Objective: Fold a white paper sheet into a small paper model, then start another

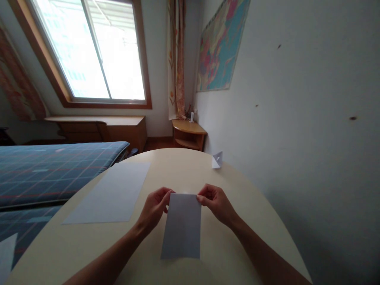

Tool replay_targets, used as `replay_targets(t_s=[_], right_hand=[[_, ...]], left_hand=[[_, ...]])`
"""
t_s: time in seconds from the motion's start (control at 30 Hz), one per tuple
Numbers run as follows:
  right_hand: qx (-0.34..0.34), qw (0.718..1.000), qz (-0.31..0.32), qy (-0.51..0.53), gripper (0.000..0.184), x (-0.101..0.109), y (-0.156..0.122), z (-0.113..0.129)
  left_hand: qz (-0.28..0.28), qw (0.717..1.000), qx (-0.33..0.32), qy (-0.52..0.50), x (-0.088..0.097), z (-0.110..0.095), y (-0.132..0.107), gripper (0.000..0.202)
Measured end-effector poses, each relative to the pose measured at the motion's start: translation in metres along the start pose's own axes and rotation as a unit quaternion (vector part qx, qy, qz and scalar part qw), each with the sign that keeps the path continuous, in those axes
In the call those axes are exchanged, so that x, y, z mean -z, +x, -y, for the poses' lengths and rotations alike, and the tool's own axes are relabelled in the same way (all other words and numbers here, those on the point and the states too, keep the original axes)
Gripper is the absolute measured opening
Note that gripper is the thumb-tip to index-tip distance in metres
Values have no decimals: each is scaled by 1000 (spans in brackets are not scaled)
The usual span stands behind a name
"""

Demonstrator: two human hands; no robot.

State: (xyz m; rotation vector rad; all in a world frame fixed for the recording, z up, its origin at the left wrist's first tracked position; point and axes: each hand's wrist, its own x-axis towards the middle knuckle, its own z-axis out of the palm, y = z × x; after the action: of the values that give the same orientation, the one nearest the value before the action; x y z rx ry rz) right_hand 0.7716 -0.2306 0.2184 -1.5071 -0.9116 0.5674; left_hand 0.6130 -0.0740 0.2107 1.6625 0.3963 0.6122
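Observation:
A folded sheet of white paper [181, 227] lies lengthwise on the round cream table [237, 206] in front of me. My left hand [154, 208] pinches its far left corner, fingers closed on the edge. My right hand [216, 202] pinches the far right corner the same way. A second, unfolded white sheet [111, 194] lies flat on the table to the left of my hands. A small folded paper shape [217, 160] stands near the table's far right edge.
A bed with a blue plaid cover [50, 170] runs along the left of the table. A white wall [297, 118] with a map [221, 43] is close on the right. A wooden desk [97, 126], a corner shelf [188, 132] and a window [95, 51] are at the back.

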Motion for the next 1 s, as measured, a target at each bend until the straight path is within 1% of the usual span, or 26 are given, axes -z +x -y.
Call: replay_targets(t_s=[0.1,0.17,0.27,0.4,0.5,0.63,0.7,0.8,1.0], right_hand=[[4,1000,10,0,17,1,-1,0],[6,1000,19,-4,16,0,-2,0],[17,999,37,-16,14,-2,-4,1],[27,997,64,-45,10,-7,-8,3],[29,995,79,-56,8,-12,-10,3],[29,994,91,-56,8,-17,-12,1],[32,994,96,-50,10,-17,-12,1],[31,993,102,-47,14,-17,-12,1],[19,993,91,-75,13,-16,-12,4]], left_hand=[[6,1000,5,-20,1,-4,-2,49],[27,1000,3,-13,1,-5,-3,48],[57,997,-18,48,0,-7,-3,37],[63,987,-24,148,-5,-12,-4,23],[81,976,-21,200,-9,-18,-6,19],[90,961,-48,256,-13,-22,-9,17],[89,957,-61,269,-14,-22,-11,17],[86,956,-61,274,-15,-22,-11,16],[105,963,-16,247,-16,-20,-8,19]])
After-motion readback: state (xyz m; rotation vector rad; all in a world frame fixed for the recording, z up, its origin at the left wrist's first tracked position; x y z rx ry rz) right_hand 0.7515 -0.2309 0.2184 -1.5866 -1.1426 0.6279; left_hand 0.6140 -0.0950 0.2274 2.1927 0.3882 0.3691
